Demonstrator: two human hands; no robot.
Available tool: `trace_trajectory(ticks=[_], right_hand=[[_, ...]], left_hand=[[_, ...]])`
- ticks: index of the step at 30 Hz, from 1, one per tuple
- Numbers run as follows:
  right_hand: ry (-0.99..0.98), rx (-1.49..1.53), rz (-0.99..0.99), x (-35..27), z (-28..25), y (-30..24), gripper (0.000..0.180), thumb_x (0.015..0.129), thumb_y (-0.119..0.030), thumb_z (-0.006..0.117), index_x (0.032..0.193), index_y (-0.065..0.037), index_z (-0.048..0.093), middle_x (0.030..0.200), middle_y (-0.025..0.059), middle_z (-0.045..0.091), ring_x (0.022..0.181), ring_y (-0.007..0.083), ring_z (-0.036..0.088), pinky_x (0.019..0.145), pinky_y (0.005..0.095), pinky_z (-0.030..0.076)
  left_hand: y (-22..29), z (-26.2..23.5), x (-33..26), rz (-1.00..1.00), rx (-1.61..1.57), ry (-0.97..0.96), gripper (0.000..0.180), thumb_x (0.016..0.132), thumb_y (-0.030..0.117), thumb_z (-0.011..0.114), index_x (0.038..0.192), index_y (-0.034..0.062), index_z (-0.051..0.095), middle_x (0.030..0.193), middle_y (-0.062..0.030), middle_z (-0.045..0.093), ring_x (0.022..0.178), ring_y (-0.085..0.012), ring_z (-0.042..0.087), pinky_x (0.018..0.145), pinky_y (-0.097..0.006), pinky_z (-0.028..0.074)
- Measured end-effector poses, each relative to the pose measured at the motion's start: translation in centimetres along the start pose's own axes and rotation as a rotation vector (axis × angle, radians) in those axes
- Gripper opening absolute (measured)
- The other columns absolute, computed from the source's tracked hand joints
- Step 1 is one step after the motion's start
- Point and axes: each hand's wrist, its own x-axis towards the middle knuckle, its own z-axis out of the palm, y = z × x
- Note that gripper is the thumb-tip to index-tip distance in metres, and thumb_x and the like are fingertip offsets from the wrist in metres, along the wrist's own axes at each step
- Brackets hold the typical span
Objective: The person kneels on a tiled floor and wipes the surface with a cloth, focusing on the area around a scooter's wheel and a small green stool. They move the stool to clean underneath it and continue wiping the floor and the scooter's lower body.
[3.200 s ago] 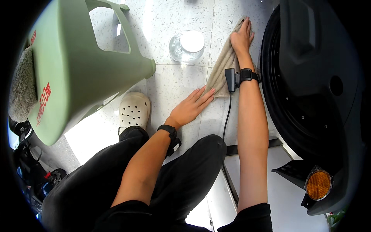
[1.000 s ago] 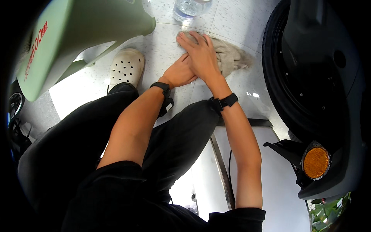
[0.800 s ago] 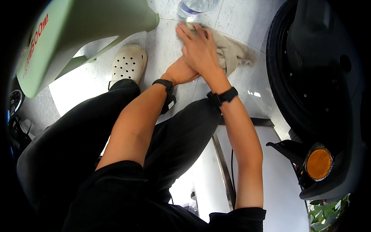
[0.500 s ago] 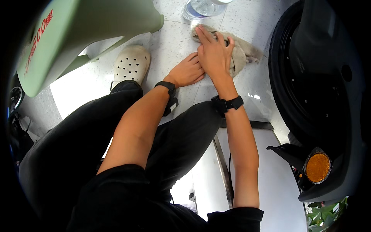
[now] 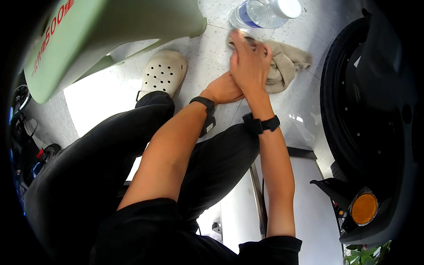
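Hands [image 5: 240, 73] on cloth [image 5: 285, 66], bottle [image 5: 263, 11] beside

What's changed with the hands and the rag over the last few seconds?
The beige crumpled cloth, earlier spread long on the pale speckled floor under the stretched right hand, is now bunched up, that hand's fingers closed over it. The left hand has tucked in beneath the right wrist. The clear plastic bottle, white clog and black tyre stayed put.

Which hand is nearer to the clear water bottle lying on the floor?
Right. The right hand rests on the beige cloth, fingertips just below the water bottle. The left hand sits lower, tucked under the right one, farther from the bottle.
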Motion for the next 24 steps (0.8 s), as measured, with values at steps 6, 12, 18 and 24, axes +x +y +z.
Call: trace_trajectory(ticks=[6, 12, 18, 24], right_hand=[[0.025, 0.094, -0.066, 1.4, 0.6, -3.1, 0.054, 0.084, -0.014, 0.056, 0.137, -0.015, 0.049, 0.147, -0.0009, 0.047, 0.117, 0.0327, 0.050, 0.104, 0.0495, 0.033], [0.003, 0.201, -0.068, 2.3, 1.2, -3.5, 0.057, 0.081, -0.009, 0.057, 0.136, -0.016, 0.047, 0.144, -0.0032, 0.050, 0.117, 0.0334, 0.049, 0.102, 0.0480, 0.035], [0.040, 0.145, -0.063, 1.5, 1.3, -4.0, 0.056, 0.079, -0.008, 0.059, 0.134, -0.016, 0.049, 0.142, -0.0033, 0.053, 0.111, 0.0335, 0.051, 0.099, 0.0461, 0.037], [0.057, 0.174, -0.040, 2.8, 1.4, -5.0, 0.055, 0.078, -0.007, 0.060, 0.132, -0.015, 0.051, 0.140, -0.0022, 0.054, 0.106, 0.0318, 0.052, 0.096, 0.0445, 0.039]], left_hand=[[-0.1, 3.1, 0.1, -0.041, -0.348, 0.338, 0.044, 0.091, 0.024, 0.051, 0.134, 0.0130, 0.052, 0.146, -0.0093, 0.044, 0.135, -0.0281, 0.039, 0.113, -0.042, 0.031], [0.0, 0.7, -0.2, -0.004, -0.130, 0.276, 0.044, 0.094, 0.027, 0.050, 0.136, 0.0154, 0.050, 0.146, -0.0062, 0.043, 0.133, -0.0284, 0.040, 0.113, -0.044, 0.030], [-0.4, 1.7, 0.0, 0.042, -0.111, 0.344, 0.045, 0.092, 0.026, 0.052, 0.136, 0.0150, 0.050, 0.142, -0.0063, 0.046, 0.130, -0.0293, 0.042, 0.111, -0.046, 0.032], [-0.9, 3.2, 0.1, 0.079, 0.030, 0.508, 0.041, 0.091, 0.024, 0.056, 0.131, 0.0151, 0.053, 0.140, -0.0065, 0.049, 0.127, -0.0288, 0.045, 0.108, -0.045, 0.035]])
